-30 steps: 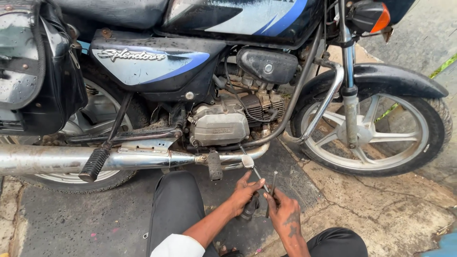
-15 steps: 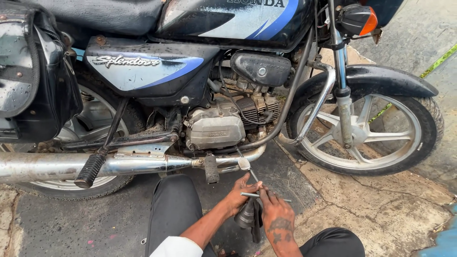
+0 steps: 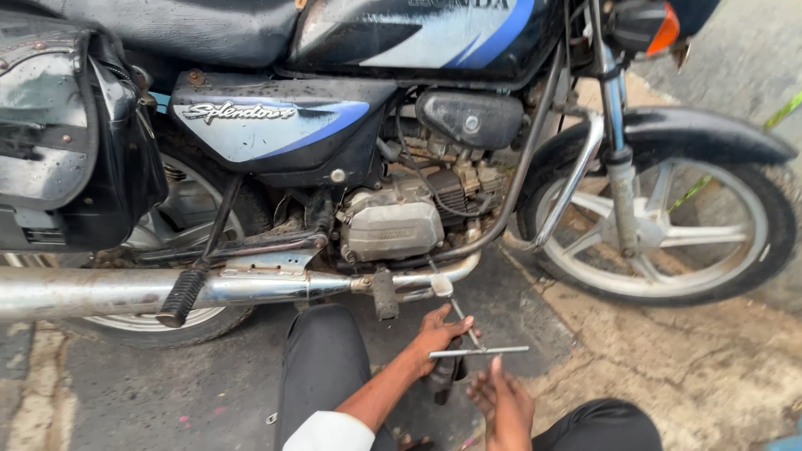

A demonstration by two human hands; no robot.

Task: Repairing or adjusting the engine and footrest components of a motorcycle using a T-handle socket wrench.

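A black and blue motorcycle (image 3: 276, 125) stands side-on in front of me, its silver engine case (image 3: 393, 230) at the middle. My left hand (image 3: 436, 332) is closed around the left end of a metal T-handle wrench (image 3: 480, 352). The wrench's thin shaft slants up toward the silver pedal (image 3: 441, 286) under the engine. A dark object (image 3: 443, 380) sits just below that hand; I cannot tell what it is. My right hand (image 3: 504, 405) is lower, fingers apart, with one fingertip at the wrench's crossbar. My dark-trousered knee (image 3: 322, 367) reaches under the exhaust.
The chrome exhaust pipe (image 3: 125, 292) runs along the left with a black rubber footpeg (image 3: 180, 296) across it. The front wheel (image 3: 668, 234) stands at the right, a black saddlebag (image 3: 67, 134) at the left. The ground is wet dark asphalt (image 3: 167, 392) and cracked stone (image 3: 710, 367).
The view has shifted closer to the engine. My right hand has come off the wrench and dropped lower, and the crossbar now lies level in my left hand.
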